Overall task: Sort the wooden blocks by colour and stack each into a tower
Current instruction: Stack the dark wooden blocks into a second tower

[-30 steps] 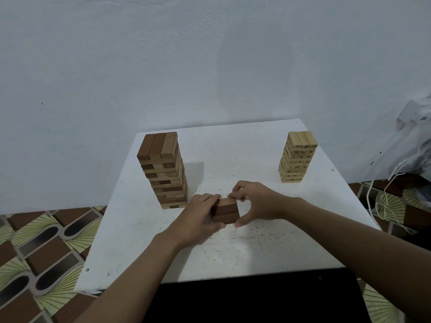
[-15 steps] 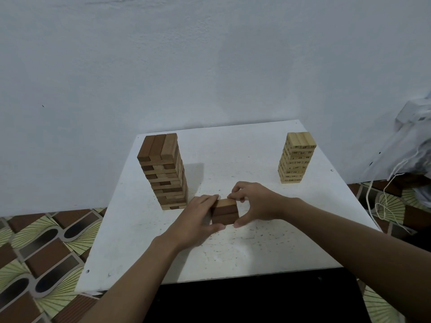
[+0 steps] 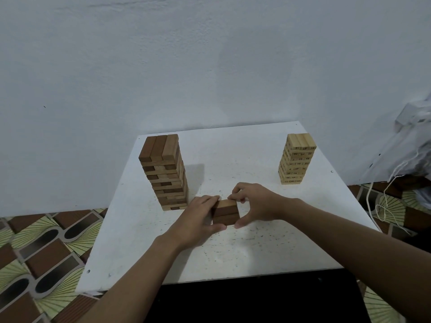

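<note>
left hand [image 3: 198,220] gripping block stack [image 3: 225,213], right hand [image 3: 258,203] gripping opposite side

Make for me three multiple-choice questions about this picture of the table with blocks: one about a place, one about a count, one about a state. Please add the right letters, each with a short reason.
1. Where does the pale tower stand on the white table?
A. at the far right
B. at the near left corner
C. in the very centre

2. How many blocks form the top layer of the brown tower?
A. two
B. three
C. five

3. What are the left hand and the right hand doing?
A. lying flat, away from every block
B. lifting the pale tower
C. both holding the small dark stack

Right letters:
1 A, it stands by the table's right edge, towards the wall.
2 B, three blocks lie side by side on top.
3 C, fingers and thumbs close on the stack from either side.
</note>
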Demonstrator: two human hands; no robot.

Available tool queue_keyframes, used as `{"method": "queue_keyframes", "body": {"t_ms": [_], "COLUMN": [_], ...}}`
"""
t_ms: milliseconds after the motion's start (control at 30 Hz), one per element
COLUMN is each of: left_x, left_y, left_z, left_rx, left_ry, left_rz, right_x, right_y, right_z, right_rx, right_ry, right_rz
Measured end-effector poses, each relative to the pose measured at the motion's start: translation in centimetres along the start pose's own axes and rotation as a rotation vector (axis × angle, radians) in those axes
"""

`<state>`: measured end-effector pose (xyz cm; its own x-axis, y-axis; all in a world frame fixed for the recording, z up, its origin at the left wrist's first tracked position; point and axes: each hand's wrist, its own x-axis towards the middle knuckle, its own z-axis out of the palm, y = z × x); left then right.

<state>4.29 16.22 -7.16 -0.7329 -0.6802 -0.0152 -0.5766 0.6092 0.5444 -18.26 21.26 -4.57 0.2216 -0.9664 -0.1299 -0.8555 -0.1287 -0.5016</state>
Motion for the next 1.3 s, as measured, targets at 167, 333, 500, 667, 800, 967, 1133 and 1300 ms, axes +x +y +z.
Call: {"method": "queue_keyframes", "body": {"t_ms": [167,333,500,667,800,967,1133,1300], "left_x": [0.1,-0.1,-0.5,-2.4,-4.6,-6.3,-8.6,-9.6], "left_y": [0.0,-0.5,-0.1,1.4,2.9,4.6,5.8,6.1], "left_z": [-0.3,-0.6,-0.7,-1.6,-3.4,-6.7,-10.5,-16.6], "left_rx": [0.005,-0.029,-0.029,-0.059,-0.055,-0.004,0.053,0.053], "left_ry": [-0.033,-0.039,-0.050,-0.026,0.050,0.148,0.256,0.270], "left_rz": [0.007,-0.010,0.008,0.041,0.079,0.125,0.161,0.210], "right_x": [0.0,-0.2,-0.6,-1.7,-2.7,-3.4,-4.0,-3.3], "right_y": [-0.2,-0.4,-0.5,-1.4,-3.3,-6.5,-9.9,-13.4], "right_z": [0.0,0.1,0.3,-0.3,-2.0,-4.7,-6.8,-8.8], "right_rx": [-0.019,-0.017,0.000,0.079,0.105,0.089,0.093,0.084], "right_ry": [-0.018,-0.014,-0.020,0.042,0.085,0.162,0.250,0.396], "right_rz": [-0.009,-0.021,-0.031,-0.065,-0.141,-0.230,-0.321,-0.394]}}
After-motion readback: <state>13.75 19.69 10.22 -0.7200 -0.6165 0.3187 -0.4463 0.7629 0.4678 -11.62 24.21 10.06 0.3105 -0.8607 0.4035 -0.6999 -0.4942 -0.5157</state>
